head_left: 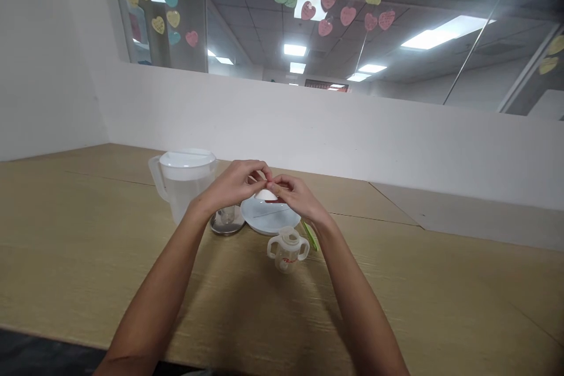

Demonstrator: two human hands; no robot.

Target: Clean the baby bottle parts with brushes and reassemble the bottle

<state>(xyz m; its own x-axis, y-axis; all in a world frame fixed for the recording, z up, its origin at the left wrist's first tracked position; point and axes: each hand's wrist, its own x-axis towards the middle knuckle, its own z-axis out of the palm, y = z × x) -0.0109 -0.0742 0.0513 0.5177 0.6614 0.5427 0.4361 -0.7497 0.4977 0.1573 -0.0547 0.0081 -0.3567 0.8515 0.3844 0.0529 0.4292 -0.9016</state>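
My left hand (241, 181) and my right hand (296, 192) meet above a pale plate (269, 222), fingertips pinched together. Just below the fingertips shows a small white rounded piece (266, 194) with a red part (275, 201) beside it. Whether the fingers grip this piece or something tiny on it, I cannot make out. A clear cup with two handles (286, 255) and red lettering stands upright in front of the plate. To the plate's left, partly behind my left wrist, a small clear vessel (227, 215) is on a round metal dish (227, 229).
A translucent lidded pitcher (183, 188) with a handle stands behind my left forearm. A thin green utensil (310, 237) lies by my right wrist. The wooden table (432, 294) runs back to a white wall (273, 123) under a window with heart-shaped notes.
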